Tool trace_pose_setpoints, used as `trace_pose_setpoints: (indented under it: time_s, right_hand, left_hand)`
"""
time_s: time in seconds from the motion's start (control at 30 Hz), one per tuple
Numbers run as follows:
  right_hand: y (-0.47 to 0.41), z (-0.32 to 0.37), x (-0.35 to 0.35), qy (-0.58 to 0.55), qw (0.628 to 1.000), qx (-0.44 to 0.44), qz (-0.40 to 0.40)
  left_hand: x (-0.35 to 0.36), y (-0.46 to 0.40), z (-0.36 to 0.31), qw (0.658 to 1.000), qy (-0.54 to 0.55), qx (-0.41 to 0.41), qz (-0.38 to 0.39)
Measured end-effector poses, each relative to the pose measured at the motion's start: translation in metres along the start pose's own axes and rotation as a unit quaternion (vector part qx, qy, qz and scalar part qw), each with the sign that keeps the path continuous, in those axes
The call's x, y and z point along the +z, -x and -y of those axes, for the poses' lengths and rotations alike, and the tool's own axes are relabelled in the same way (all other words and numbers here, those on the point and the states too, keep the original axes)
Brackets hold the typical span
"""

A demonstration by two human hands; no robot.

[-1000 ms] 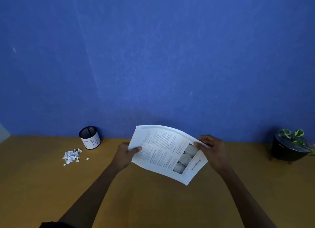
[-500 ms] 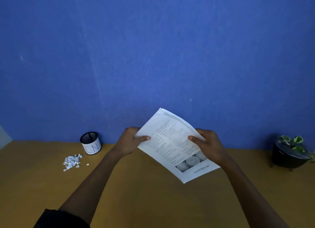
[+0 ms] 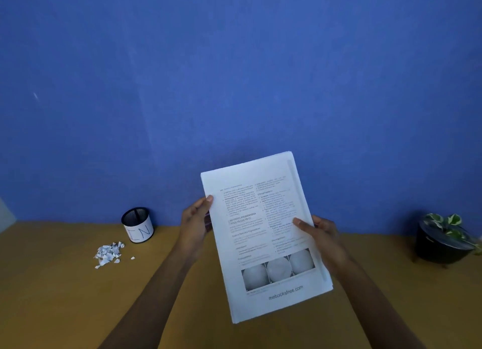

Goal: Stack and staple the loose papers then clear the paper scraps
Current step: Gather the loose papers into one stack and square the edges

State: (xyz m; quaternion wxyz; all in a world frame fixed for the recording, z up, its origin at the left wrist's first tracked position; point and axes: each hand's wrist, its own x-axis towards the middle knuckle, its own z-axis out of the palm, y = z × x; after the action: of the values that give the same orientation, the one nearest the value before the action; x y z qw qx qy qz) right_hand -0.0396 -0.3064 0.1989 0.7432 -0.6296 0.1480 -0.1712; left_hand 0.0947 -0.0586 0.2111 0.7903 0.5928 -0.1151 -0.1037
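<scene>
A stack of printed white papers (image 3: pixel 263 239) is held upright in the air above the wooden table (image 3: pixel 52 304), its text side facing me. My left hand (image 3: pixel 194 226) grips its left edge, thumb on the front. My right hand (image 3: pixel 322 233) grips the right edge, thumb across the print. A small heap of white paper scraps (image 3: pixel 108 253) lies on the table at the left, apart from both hands. No stapler is in view.
A black mesh cup (image 3: pixel 137 224) with a white label stands against the blue wall (image 3: pixel 234 74), just behind the scraps. A black pot with a green-white plant (image 3: pixel 440 240) sits at the table's far right.
Both hands have turned the paper stack from a tilted, slanted hold to nearly upright and drawn it closer to me. The scraps and cup have not moved.
</scene>
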Motion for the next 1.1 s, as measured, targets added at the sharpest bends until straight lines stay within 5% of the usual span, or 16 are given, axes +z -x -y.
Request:
trace_pose_setpoints:
  time_s: [0.27,0.63,1.1]
  right_hand:
    - [0.01,-0.021,0.013,-0.1,0.995,0.03,-0.01]
    - [0.01,-0.021,0.014,-0.121,0.991,0.047,-0.003]
    - [-0.028,-0.053,-0.04,0.09,0.979,-0.02,-0.184]
  left_hand:
    - [0.026,0.023,0.015,0.998,0.016,0.019,-0.052]
    - [0.021,0.012,0.017,0.995,-0.067,0.077,0.002]
    - [0.013,-0.002,0.03,0.988,-0.125,0.087,0.006]
